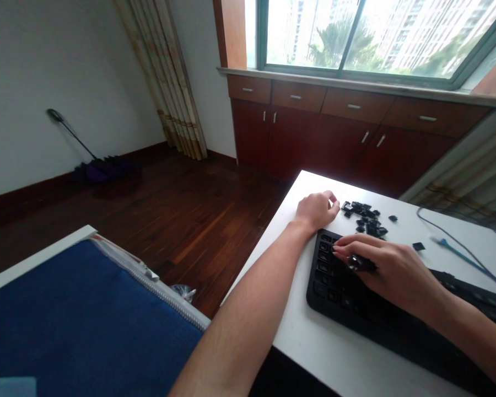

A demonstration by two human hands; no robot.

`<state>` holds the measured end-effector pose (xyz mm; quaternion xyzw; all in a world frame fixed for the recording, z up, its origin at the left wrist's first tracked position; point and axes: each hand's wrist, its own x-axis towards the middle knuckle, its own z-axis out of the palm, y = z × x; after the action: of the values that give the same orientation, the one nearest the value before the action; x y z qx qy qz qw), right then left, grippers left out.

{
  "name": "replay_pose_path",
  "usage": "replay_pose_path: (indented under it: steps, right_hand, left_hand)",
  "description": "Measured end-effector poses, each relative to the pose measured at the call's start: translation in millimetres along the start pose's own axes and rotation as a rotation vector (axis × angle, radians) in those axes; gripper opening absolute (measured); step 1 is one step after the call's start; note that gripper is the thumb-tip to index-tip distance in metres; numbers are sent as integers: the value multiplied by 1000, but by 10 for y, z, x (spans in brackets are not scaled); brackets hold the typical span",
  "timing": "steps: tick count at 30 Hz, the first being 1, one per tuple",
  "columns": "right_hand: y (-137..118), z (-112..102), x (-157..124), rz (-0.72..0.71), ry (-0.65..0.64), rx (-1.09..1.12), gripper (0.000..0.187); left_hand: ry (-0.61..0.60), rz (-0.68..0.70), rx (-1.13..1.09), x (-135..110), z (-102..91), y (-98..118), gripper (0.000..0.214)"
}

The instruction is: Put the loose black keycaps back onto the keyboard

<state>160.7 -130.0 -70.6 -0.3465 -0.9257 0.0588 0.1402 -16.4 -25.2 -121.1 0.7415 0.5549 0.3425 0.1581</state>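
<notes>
A black computer keyboard (347, 300) lies on the white table (314, 325), with some keys near its left end bare or uneven. My right hand (391, 270) is over the keyboard, pinching a black keycap (361, 263) between its fingers and thumb. My left hand (316, 210) rests on the table at the keyboard's far edge, curled, right beside a heap of several black keycaps (364, 218). Its palm is hidden. Two loose keycaps (392, 218) (418, 246) lie apart to the right of the heap.
A blue cable (458, 259) and a thin dark wire (438, 229) cross the table's right side. To the left, the table edge drops to a wooden floor (215, 231). A blue zippered padded case (74, 320) sits at lower left, with red-brown cabinets (326, 138) beyond.
</notes>
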Motion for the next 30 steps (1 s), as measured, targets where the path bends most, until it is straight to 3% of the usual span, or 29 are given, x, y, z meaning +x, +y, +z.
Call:
replay_pose_path:
  steps: [3,6,8,11,13,16,19,22,27,30]
  right_hand:
    - [-8,-50,50,3,17,45,18]
    - [-44,-106,106,118,157,177,16]
    - [-99,-149,172,255,251,376,27]
    - [-227,-219,339,364,319,868,47]
    - [-319,-258,468,330,357,1133,50]
    - [-412,-238,616,187,543,1338,52]
    - [-420,-78,685,142,588,1378,54]
    - [-394,50,708,186,477,1302,54]
    - [-387,-23,680,145,502,1352,55]
    - [-362,47,682,163,480,1345,56]
  left_hand:
    - [-8,-1,-5,0,-5,4,23]
    - [-10,-5,-9,1,-4,4,23]
    - [-9,-7,-9,0,-5,5,22]
    - [-15,-8,-9,-4,-14,11,22]
    - [-18,-12,-5,-5,-24,17,22]
    - [-22,-14,-4,-5,-38,18,21]
    - [-32,-13,-11,-2,-48,11,21]
    - [-44,-19,-24,-2,-61,8,20]
    - [-39,-15,-30,-3,-61,12,19]
    - [-43,-26,-40,4,-45,-7,20]
